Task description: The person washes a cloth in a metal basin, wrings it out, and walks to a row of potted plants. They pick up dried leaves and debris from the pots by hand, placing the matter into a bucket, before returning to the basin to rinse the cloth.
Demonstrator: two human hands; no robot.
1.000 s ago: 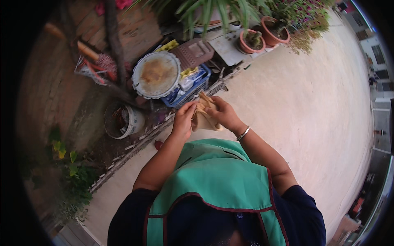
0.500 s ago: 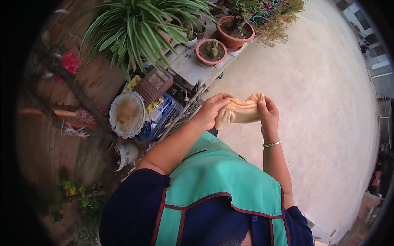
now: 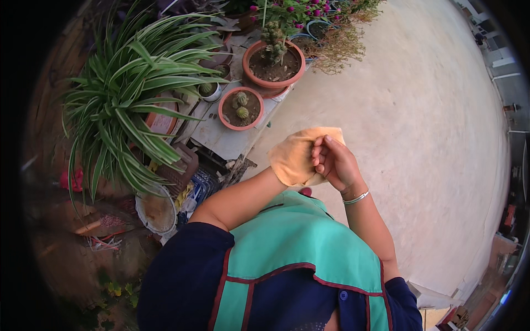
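The cloth (image 3: 295, 157) covers the left hand, just beyond the apron (image 3: 281, 237), so I cannot tell that hand's grip. The right hand (image 3: 335, 164), fingers half curled, overlaps the cloth's right side; whether it pinches any is unclear. A cactus pot (image 3: 241, 127) stands leftward.

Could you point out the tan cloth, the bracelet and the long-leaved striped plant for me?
Tan cloth (image 3: 294, 158): head view, on its draped left part.
Bracelet (image 3: 356, 198): head view, mid-band.
Striped plant (image 3: 122, 91): head view, among its dense leaves.
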